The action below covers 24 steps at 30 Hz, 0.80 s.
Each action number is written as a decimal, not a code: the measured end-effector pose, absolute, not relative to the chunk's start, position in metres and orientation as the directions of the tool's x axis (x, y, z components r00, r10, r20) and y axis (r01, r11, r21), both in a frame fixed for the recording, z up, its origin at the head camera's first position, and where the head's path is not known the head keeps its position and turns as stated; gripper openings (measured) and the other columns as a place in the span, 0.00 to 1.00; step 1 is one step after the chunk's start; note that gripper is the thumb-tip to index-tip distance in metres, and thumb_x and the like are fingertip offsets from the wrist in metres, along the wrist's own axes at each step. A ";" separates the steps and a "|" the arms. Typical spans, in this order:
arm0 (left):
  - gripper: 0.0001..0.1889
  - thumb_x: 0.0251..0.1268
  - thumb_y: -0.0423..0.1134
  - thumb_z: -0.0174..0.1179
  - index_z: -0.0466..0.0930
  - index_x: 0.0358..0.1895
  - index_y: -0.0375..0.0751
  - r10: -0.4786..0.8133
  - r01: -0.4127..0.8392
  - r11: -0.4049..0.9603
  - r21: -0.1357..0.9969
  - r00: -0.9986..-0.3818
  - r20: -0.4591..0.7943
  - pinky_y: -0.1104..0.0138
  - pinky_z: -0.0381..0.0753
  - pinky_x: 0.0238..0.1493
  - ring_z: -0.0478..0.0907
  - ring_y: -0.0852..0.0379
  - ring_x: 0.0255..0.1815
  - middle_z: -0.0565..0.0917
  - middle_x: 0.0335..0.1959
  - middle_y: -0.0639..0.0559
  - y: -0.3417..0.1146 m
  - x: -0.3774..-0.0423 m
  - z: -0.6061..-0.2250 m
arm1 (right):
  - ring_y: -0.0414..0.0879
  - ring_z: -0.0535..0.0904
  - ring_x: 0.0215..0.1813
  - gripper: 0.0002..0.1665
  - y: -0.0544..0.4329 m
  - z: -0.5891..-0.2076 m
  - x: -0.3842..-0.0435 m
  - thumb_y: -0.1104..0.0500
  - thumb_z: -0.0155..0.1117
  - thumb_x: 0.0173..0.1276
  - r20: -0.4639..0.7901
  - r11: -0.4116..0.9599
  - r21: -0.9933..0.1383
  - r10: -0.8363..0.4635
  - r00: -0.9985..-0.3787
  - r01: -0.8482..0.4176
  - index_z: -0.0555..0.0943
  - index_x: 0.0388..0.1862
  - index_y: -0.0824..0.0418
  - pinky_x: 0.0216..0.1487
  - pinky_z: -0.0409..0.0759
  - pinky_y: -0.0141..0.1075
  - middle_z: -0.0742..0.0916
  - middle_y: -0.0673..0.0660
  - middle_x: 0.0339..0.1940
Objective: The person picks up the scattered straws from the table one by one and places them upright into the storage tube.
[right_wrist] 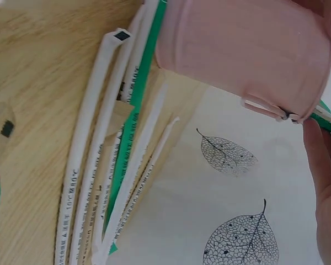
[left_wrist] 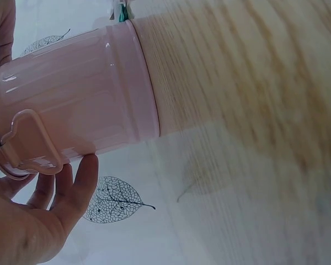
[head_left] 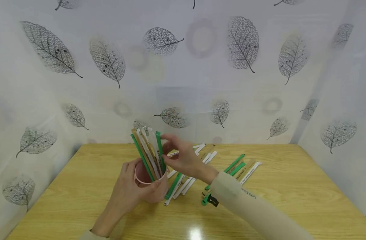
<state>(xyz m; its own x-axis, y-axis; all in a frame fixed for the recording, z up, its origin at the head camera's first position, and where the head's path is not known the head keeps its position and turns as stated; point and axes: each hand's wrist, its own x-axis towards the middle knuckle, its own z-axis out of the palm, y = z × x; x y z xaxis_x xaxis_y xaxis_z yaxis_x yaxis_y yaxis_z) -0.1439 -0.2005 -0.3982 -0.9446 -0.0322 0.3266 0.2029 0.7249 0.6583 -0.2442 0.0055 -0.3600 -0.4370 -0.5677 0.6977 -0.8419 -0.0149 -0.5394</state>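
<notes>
- Left hand: curled round pink cup.
- Wrapped straws: in cup, tops leaning left.
- Right hand: at cup's green straw; pinch or touch unclear.
- Loose straws: on desk right of cup, long axes slanting away rightward, right hand nearer.

The head view is looking forward and down across the bench, standing farthest back and facing the leaf-print backdrop. The left wrist view is facing the pink cup from close by, its picture running sideways, with the cup's base pointing right. The right wrist view is also looking closely, tilted, with the base pointing left. All three views are sharing cup, bench and backdrop; head and right wrist are both covering the wrapped sticks.
</notes>
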 end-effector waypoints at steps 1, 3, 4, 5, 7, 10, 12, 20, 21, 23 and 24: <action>0.47 0.55 0.63 0.73 0.66 0.73 0.42 -0.032 0.202 0.724 0.659 -0.945 0.325 0.47 0.84 0.52 0.79 0.42 0.58 0.71 0.62 0.40 -0.200 -0.144 -0.398 | 0.55 0.89 0.39 0.33 0.006 -0.361 -0.243 0.76 0.64 0.65 0.689 -0.004 -0.543 -0.573 -0.443 -0.840 0.67 0.68 0.67 0.37 0.88 0.29 0.88 0.67 0.39; 0.47 0.55 0.63 0.73 0.66 0.73 0.42 -0.031 0.201 0.723 0.661 -0.946 0.322 0.47 0.84 0.52 0.79 0.42 0.58 0.71 0.62 0.40 -0.200 -0.143 -0.398 | 0.55 0.89 0.41 0.33 0.006 -0.363 -0.243 0.76 0.64 0.65 0.674 0.013 -0.550 -0.585 -0.452 -0.835 0.67 0.68 0.67 0.39 0.88 0.30 0.88 0.66 0.40; 0.47 0.55 0.63 0.73 0.65 0.73 0.42 -0.031 0.200 0.723 0.661 -0.947 0.320 0.47 0.84 0.52 0.79 0.42 0.58 0.71 0.62 0.40 -0.200 -0.143 -0.398 | 0.54 0.89 0.41 0.33 0.007 -0.364 -0.243 0.76 0.64 0.65 0.670 0.020 -0.548 -0.588 -0.453 -0.836 0.67 0.68 0.67 0.40 0.88 0.30 0.88 0.66 0.40; 0.47 0.55 0.63 0.73 0.65 0.72 0.41 -0.032 0.198 0.723 0.661 -0.947 0.319 0.47 0.85 0.52 0.79 0.42 0.58 0.71 0.62 0.40 -0.200 -0.143 -0.398 | 0.54 0.89 0.41 0.33 0.007 -0.364 -0.243 0.76 0.64 0.65 0.670 0.023 -0.547 -0.588 -0.453 -0.837 0.67 0.68 0.68 0.41 0.88 0.30 0.89 0.66 0.40; 0.47 0.55 0.63 0.73 0.66 0.72 0.41 -0.033 0.197 0.724 0.661 -0.947 0.319 0.47 0.85 0.52 0.79 0.42 0.58 0.71 0.61 0.40 -0.200 -0.143 -0.398 | 0.54 0.89 0.41 0.33 0.007 -0.365 -0.243 0.76 0.64 0.65 0.672 0.025 -0.542 -0.587 -0.451 -0.840 0.67 0.68 0.68 0.42 0.88 0.31 0.89 0.65 0.40; 0.47 0.55 0.63 0.73 0.66 0.72 0.40 -0.034 0.198 0.724 0.661 -0.946 0.321 0.47 0.85 0.52 0.79 0.41 0.58 0.72 0.61 0.40 -0.200 -0.143 -0.398 | 0.53 0.89 0.40 0.33 0.006 -0.365 -0.244 0.76 0.64 0.65 0.680 0.021 -0.538 -0.581 -0.448 -0.843 0.67 0.68 0.68 0.42 0.88 0.30 0.89 0.65 0.39; 0.47 0.55 0.63 0.73 0.66 0.72 0.40 -0.033 0.200 0.723 0.661 -0.946 0.323 0.47 0.85 0.52 0.79 0.41 0.58 0.72 0.61 0.39 -0.199 -0.143 -0.398 | 0.54 0.89 0.40 0.32 0.006 -0.366 -0.244 0.76 0.64 0.65 0.682 0.019 -0.539 -0.576 -0.450 -0.842 0.67 0.67 0.68 0.41 0.88 0.30 0.89 0.65 0.39; 0.47 0.56 0.62 0.73 0.65 0.72 0.40 -0.028 0.201 0.718 0.667 -0.948 0.316 0.49 0.86 0.50 0.79 0.41 0.57 0.71 0.60 0.39 -0.200 -0.144 -0.397 | 0.52 0.89 0.41 0.33 0.015 -0.364 -0.245 0.73 0.66 0.66 0.685 0.057 -0.510 -0.576 -0.445 -0.859 0.67 0.69 0.66 0.39 0.87 0.28 0.89 0.63 0.40; 0.47 0.55 0.62 0.73 0.65 0.72 0.40 -0.029 0.202 0.718 0.666 -0.948 0.318 0.50 0.86 0.50 0.79 0.41 0.57 0.71 0.60 0.39 -0.200 -0.144 -0.397 | 0.52 0.89 0.41 0.34 0.018 -0.363 -0.245 0.73 0.66 0.66 0.682 0.064 -0.508 -0.580 -0.446 -0.859 0.67 0.69 0.66 0.40 0.87 0.28 0.89 0.63 0.40; 0.47 0.55 0.62 0.74 0.66 0.72 0.40 -0.029 0.205 0.720 0.663 -0.946 0.324 0.50 0.85 0.50 0.79 0.41 0.57 0.72 0.60 0.39 -0.200 -0.144 -0.398 | 0.51 0.89 0.42 0.34 0.025 -0.361 -0.245 0.72 0.67 0.66 0.668 0.085 -0.508 -0.590 -0.454 -0.857 0.68 0.69 0.65 0.40 0.87 0.29 0.89 0.63 0.40; 0.47 0.55 0.62 0.74 0.66 0.72 0.39 -0.028 0.207 0.720 0.662 -0.945 0.326 0.50 0.85 0.50 0.79 0.42 0.57 0.72 0.60 0.39 -0.200 -0.144 -0.398 | 0.50 0.88 0.42 0.33 0.030 -0.360 -0.245 0.71 0.67 0.66 0.658 0.101 -0.505 -0.598 -0.458 -0.857 0.69 0.69 0.65 0.40 0.87 0.30 0.88 0.63 0.40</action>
<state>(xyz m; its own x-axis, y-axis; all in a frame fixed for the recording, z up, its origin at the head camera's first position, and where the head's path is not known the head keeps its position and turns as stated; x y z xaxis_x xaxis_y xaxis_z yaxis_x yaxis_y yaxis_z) -0.1443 -0.1997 -0.3980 -0.9448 -0.0279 0.3265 0.2074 0.7204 0.6618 -0.2452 0.0301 -0.3601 -0.4579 -0.5978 0.6580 -0.8572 0.1006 -0.5051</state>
